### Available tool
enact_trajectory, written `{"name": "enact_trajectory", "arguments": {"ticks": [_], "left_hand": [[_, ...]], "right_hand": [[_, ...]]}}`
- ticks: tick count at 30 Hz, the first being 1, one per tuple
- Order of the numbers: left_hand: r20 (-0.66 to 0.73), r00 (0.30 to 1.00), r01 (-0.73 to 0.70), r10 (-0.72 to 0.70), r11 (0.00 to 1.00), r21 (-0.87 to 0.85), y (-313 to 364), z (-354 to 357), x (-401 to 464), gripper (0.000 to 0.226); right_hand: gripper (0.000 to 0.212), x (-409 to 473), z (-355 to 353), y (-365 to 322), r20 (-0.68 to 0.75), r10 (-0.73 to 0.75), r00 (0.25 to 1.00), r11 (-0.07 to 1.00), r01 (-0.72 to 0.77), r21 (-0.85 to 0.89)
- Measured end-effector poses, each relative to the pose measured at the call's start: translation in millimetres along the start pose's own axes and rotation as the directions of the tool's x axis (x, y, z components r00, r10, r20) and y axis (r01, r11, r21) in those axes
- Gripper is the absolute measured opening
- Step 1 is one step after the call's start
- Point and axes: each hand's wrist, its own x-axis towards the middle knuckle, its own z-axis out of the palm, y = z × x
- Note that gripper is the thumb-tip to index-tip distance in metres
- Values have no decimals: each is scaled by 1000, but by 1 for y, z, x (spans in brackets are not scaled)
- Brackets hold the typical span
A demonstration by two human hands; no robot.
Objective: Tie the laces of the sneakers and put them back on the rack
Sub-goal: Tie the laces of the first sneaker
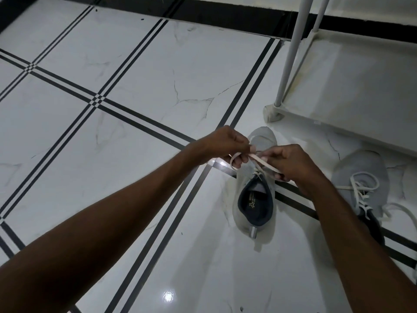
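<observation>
A light grey sneaker (256,199) with a dark lining stands on the tiled floor, toe pointing away from me. Over its tongue, my left hand (225,145) pinches a loop of its white lace (265,162), and my right hand (291,162) grips the other strand of the same lace. The two hands almost touch above the shoe. To the right lies a second grey sneaker (363,184) with its white laces (365,188) loose and trailing onto the floor. The white shoe rack (352,91) stands at the upper right, with its lowest shelf just beyond the sneakers.
The floor (135,75) is glossy white marble tile with double black stripes. A black skirting band (203,12) runs along the far wall. Two white rack posts (293,53) rise at the rack's near left corner, close to the first sneaker's toe.
</observation>
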Motion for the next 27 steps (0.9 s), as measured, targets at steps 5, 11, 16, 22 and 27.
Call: {"name": "enact_trajectory", "arguments": {"ticks": [5,11,16,22,27], "left_hand": [[-129,893,-235,432,689,685,-5,11,9,6],[-335,747,-135,574,624,770,-9,42,13,10],[-538,833,-103,132,991,83,-23,41,9,6],[-360,850,136,-383,822,-553,-45,35,1,12],[-219,836,318,-503,770,-554,-61,34,5,19]], "right_hand": [[27,8,7,-2,11,-40,999,997,41,-59],[21,10,10,-9,57,95,994,951,-107,289],[12,7,2,-3,-212,200,957,895,-90,436],[25,0,-20,17,-668,252,700,960,-94,263],[24,-11,8,32,-681,-90,727,921,-200,-334]]}}
